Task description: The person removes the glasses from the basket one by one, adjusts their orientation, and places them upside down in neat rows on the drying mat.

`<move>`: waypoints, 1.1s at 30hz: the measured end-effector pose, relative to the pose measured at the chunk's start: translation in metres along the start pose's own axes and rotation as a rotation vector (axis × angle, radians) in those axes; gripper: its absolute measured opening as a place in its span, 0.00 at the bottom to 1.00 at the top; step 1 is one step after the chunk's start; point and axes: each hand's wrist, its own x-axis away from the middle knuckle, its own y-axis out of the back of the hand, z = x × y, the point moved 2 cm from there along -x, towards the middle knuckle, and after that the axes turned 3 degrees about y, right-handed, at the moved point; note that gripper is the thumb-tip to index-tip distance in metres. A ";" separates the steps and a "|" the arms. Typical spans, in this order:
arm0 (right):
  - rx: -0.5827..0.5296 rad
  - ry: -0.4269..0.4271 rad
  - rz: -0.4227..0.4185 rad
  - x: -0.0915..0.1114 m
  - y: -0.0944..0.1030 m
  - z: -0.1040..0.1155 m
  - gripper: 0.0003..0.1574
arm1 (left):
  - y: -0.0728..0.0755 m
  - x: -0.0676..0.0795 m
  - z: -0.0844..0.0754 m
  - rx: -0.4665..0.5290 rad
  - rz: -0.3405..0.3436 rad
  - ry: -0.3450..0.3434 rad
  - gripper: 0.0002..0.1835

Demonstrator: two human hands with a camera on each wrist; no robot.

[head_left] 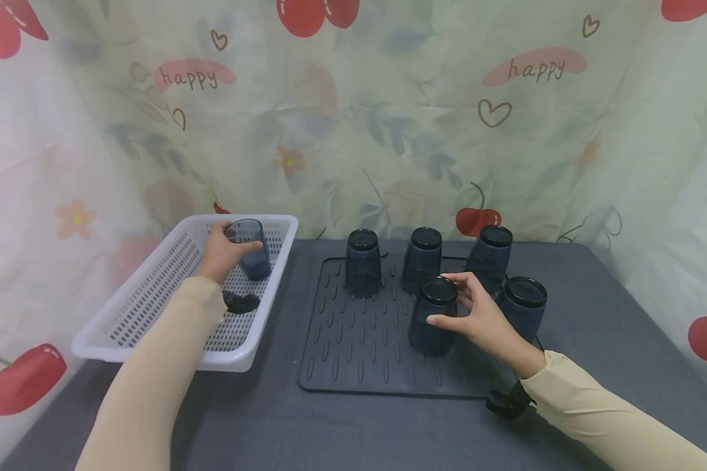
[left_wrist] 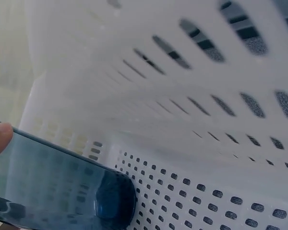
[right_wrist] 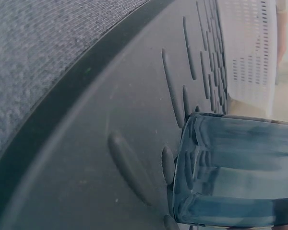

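Observation:
In the head view my left hand point(head_left: 224, 254) holds a blue drinking glass point(head_left: 256, 261) by its upper part, inside the white basket point(head_left: 291, 239). That glass stands mouth up, its thick base point(left_wrist: 116, 199) at the perforated basket floor in the left wrist view. Over the dark ridged drying mat point(head_left: 353, 366), my right hand point(head_left: 485, 320) grips another blue glass point(head_left: 431, 327) between thumb and fingers. This one is upside down, and its rim meets the mat in the right wrist view, where the glass point(right_wrist: 240, 167) fills the lower right.
Several more upside-down glasses stand behind and right of my right hand, among them a back-left glass point(head_left: 363, 265), a back-middle glass point(head_left: 422, 261), a back-right glass point(head_left: 490, 258) and a right-hand glass point(head_left: 524, 304). A patterned curtain point(head_left: 353, 131) closes off the grey table point(head_left: 271, 418) behind.

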 end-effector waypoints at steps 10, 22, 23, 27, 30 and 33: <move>0.000 0.004 -0.006 0.000 0.001 -0.001 0.49 | 0.001 0.007 -0.008 0.017 0.024 0.004 0.51; -0.008 0.015 -0.008 -0.001 -0.001 -0.001 0.48 | 0.007 0.019 -0.019 -0.027 0.014 0.100 0.50; -0.009 0.013 -0.009 -0.001 -0.001 -0.002 0.48 | 0.008 0.020 -0.020 -0.040 0.018 0.107 0.50; -0.008 -0.001 -0.014 -0.001 -0.001 -0.002 0.49 | 0.010 0.025 -0.024 -0.087 0.042 0.116 0.50; -0.016 0.003 -0.014 -0.001 -0.001 -0.002 0.49 | 0.011 0.027 -0.027 -0.103 0.059 0.099 0.48; -0.030 0.010 -0.012 -0.001 0.000 0.000 0.48 | 0.012 0.029 -0.029 -0.120 0.056 0.084 0.48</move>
